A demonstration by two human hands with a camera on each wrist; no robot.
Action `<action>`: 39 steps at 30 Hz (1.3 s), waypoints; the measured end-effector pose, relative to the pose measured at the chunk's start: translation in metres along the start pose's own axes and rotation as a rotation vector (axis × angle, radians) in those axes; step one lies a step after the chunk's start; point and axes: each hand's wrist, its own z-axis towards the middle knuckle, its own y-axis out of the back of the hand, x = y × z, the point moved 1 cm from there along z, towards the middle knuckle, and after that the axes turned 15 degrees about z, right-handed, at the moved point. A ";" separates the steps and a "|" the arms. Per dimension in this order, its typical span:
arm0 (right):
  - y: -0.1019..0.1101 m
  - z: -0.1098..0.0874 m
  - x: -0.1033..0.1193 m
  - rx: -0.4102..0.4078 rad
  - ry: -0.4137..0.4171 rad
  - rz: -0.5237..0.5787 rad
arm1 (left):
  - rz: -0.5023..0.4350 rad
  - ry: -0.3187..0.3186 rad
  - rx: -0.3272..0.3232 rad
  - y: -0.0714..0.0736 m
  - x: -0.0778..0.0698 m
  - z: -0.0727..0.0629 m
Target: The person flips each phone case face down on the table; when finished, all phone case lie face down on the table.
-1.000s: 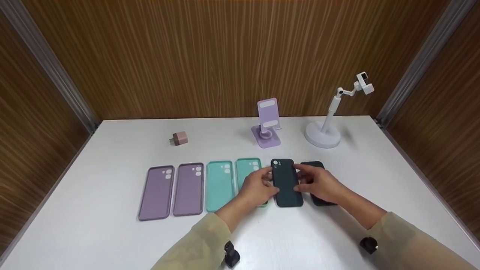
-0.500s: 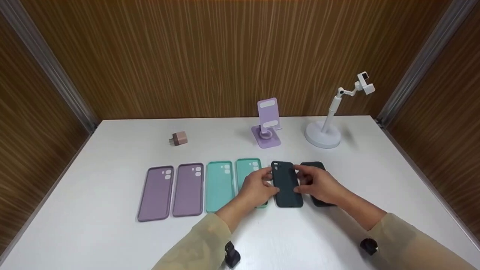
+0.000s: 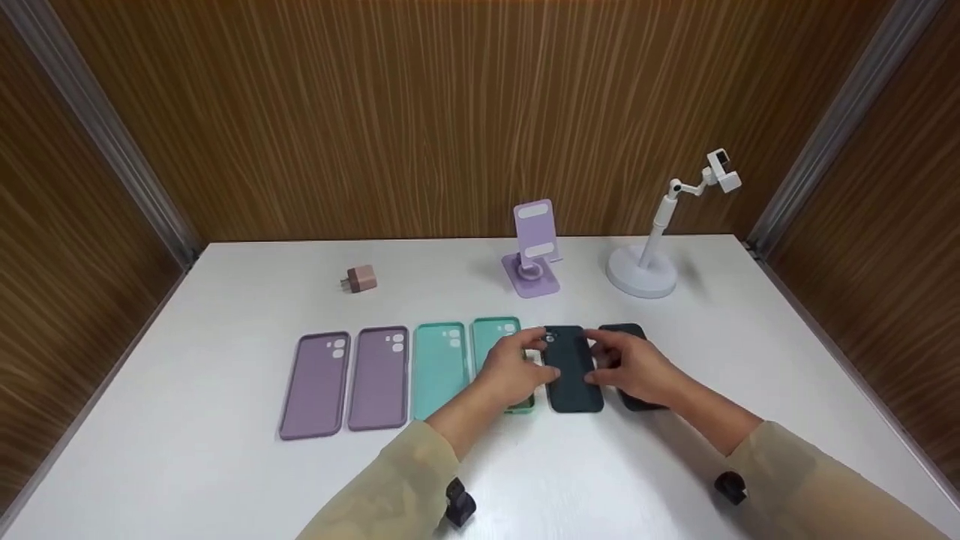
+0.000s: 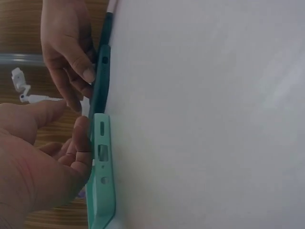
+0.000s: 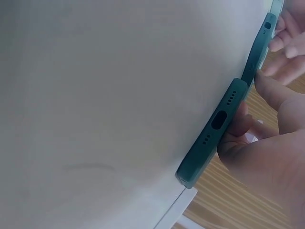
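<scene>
Hands (image 3: 514, 369) (image 3: 639, 367) at edges of dark case (image 3: 574, 386)

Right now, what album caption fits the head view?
A person's left grip and right grip flank a dark green phone case in a row of six, a lilac phone stand behind.

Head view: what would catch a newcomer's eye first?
Probably the row of phone cases across the white table, running left to right purple, mint, dark. Then the left hand and right hand, either side of the left dark case. Behind, at right, the white jointed stand.
</scene>
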 end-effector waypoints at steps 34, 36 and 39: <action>-0.060 0.023 0.043 0.066 0.022 0.137 | 0.354 -0.191 -0.030 0.079 0.063 -0.031; -0.061 0.024 0.042 0.075 0.017 0.127 | 0.387 -0.182 -0.024 0.078 0.065 -0.030; -0.063 0.024 0.040 0.086 0.022 0.116 | 0.404 -0.176 -0.007 0.077 0.068 -0.029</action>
